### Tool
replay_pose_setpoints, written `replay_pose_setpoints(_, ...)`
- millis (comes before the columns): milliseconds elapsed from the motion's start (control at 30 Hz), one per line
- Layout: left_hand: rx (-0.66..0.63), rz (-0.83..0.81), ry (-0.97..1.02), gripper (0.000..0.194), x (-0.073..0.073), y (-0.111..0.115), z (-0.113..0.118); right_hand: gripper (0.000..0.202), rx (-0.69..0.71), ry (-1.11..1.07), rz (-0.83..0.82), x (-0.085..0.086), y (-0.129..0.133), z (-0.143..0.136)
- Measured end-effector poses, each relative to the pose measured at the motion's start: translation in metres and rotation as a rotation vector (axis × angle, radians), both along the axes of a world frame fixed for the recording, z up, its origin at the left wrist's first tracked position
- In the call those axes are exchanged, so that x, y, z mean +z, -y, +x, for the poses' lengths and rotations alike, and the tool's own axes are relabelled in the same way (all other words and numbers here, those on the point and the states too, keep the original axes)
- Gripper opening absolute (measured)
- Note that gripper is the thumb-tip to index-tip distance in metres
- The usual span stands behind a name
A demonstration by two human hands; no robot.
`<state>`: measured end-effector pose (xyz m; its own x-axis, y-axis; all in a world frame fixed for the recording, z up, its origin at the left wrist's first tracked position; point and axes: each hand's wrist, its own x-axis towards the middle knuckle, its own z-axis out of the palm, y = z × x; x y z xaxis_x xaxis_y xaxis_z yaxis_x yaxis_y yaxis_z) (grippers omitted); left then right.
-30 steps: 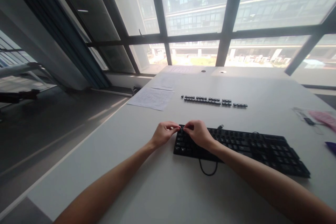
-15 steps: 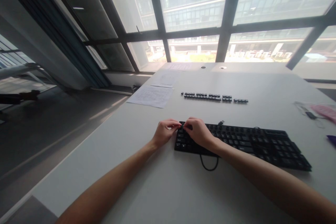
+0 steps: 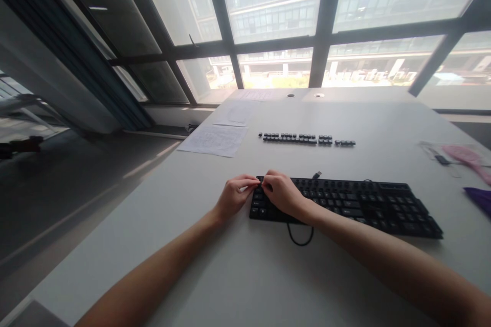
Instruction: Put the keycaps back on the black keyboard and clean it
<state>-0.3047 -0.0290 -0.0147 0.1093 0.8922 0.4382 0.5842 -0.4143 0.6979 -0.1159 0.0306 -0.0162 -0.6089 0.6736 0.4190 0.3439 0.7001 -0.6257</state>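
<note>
A black keyboard (image 3: 349, 210) lies flat on the white table, slightly slanted. At its upper left corner my left hand (image 3: 235, 195) is pinched, thumb and fingertips together on the keys' edge. My right hand (image 3: 282, 191) reaches over the left part of the keyboard, its fingers curled in a pinch close to the left fingertips. Whatever is between the fingers of either hand is too small to make out. Beyond the keyboard, loose black keycaps (image 3: 289, 138) are laid out in rows. The upper key rows look darker, with key spots lacking caps.
A cable loop (image 3: 300, 243) sticks out at the keyboard's near edge, and a USB plug (image 3: 317, 175) lies behind it. Paper sheets (image 3: 215, 140) rest at the left table edge. On the right are a pink item (image 3: 460, 153) and a purple cloth-like piece (image 3: 478, 199).
The camera view has turned slightly, so the whole scene sits a little further left. Both hands stay pinched at the same keyboard corner, with only small finger movement.
</note>
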Motion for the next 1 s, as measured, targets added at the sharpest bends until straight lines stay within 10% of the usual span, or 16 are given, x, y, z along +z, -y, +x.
replay_pose_setpoints(1000, -0.024, 0.055, -0.066, 0.019, -0.0055, 0.0021, 0.0012, 0.022, 0.001, 0.121, 0.128, 0.0009, 0.0035, 0.0001)
